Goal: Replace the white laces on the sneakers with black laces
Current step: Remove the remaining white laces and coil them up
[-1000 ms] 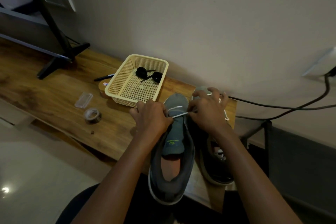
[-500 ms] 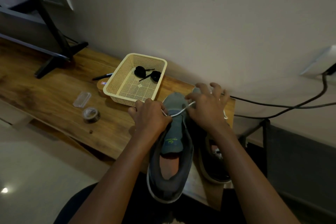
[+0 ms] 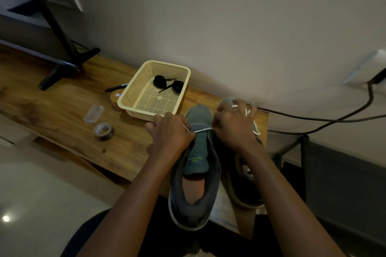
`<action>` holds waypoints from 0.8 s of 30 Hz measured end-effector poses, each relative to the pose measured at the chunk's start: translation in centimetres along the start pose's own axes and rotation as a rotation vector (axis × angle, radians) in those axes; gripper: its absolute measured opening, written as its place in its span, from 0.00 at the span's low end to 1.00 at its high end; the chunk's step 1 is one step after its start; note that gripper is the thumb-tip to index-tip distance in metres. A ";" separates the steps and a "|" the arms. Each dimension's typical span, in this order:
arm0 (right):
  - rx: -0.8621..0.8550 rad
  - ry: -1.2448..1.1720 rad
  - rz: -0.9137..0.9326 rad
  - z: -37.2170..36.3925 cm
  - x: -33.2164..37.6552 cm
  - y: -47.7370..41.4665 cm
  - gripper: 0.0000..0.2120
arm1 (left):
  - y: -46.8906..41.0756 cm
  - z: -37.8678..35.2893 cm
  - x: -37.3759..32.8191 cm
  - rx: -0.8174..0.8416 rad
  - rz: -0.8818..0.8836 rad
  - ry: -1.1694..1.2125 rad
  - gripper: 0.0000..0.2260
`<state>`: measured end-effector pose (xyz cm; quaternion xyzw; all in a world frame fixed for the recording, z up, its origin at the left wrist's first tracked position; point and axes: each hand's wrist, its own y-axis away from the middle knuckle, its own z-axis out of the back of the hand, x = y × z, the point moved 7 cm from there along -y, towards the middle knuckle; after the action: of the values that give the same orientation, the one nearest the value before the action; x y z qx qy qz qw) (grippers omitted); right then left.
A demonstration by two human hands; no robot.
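Wood table (image 3: 52, 110), L to R.
- Black stand foot (image 3: 62, 69): far L.
- Clear plastic case (image 3: 93, 113); tape roll (image 3: 103, 131) just nearer.
- Black marker (image 3: 116, 88): beside cream basket (image 3: 135, 111).
- Black laces (image 3: 159, 80): 2 coils, in basket's far end.
- Left hand (image 3: 171, 131): fingers curled, pinching white lace (image 3: 200, 130) at L edge of grey sneaker (image 3: 196, 173).
- Sneaker: toe away, heel twd person.
- Lace: taut across tongue to right hand (image 3: 234, 127), which pinches it; more lace looped over its fingers.
- 2nd sneaker (image 3: 246, 190): just R of 1st, partly under right forearm.
- Dark cables (image 3: 334, 119): far R, off table.
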<state>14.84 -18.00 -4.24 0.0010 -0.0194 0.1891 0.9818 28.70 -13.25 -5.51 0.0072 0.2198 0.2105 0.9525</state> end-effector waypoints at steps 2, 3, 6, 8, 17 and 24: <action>-0.088 -0.009 -0.081 1.0 -1.4 -0.1 0.11 | 0.0 0.0 0.0 0.002 0.005 0.007 0.04; -0.130 -0.015 -0.130 1.5 -2.1 0.0 0.12 | 0.1 0.0 0.0 0.002 0.005 0.009 0.04; -0.215 -0.038 -0.236 2.3 -2.7 0.3 0.11 | 0.0 -0.1 -0.2 -0.007 0.002 0.019 0.04; -0.255 -0.098 -0.267 2.3 -2.4 0.4 0.07 | 0.0 -0.2 -0.2 -0.017 0.001 0.012 0.04; -0.181 -0.302 -0.350 2.3 -3.1 0.5 0.05 | 0.1 0.2 0.1 -0.122 0.007 -0.042 0.10; -0.145 -0.327 -0.379 2.0 -3.3 0.3 0.11 | 0.5 0.1 -0.5 -0.196 -0.017 -0.021 0.05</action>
<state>11.58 -18.94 -2.41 -0.0351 -0.1909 -0.0029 0.9810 28.19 -13.01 -5.13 -0.0856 0.1884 0.2227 0.9527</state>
